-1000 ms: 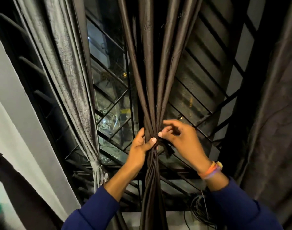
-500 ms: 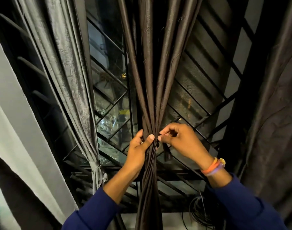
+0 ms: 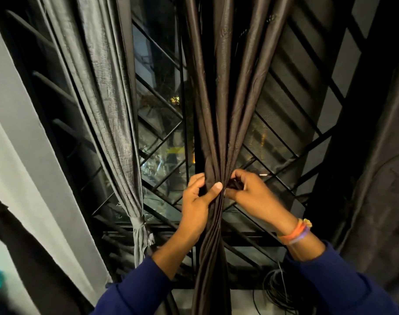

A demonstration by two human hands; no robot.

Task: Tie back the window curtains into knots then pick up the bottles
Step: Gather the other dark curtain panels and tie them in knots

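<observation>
Down at six o'clock, two blue sleeves (image 3: 135, 292) reach up. Left hand (image 3: 197, 201) wraps the gathered dark curtain (image 3: 219, 133), thumb across the bunch, gripping tight. Right hand (image 3: 253, 196), at three o'clock of it, pinches a fold with curled fingers (image 3: 238, 176), bright bands (image 3: 295, 233) on the wrist. Out at nine o'clock, the grey curtain (image 3: 107, 110) hangs tied low. Beyond, window bars (image 3: 162, 103) cross dark glass.
</observation>
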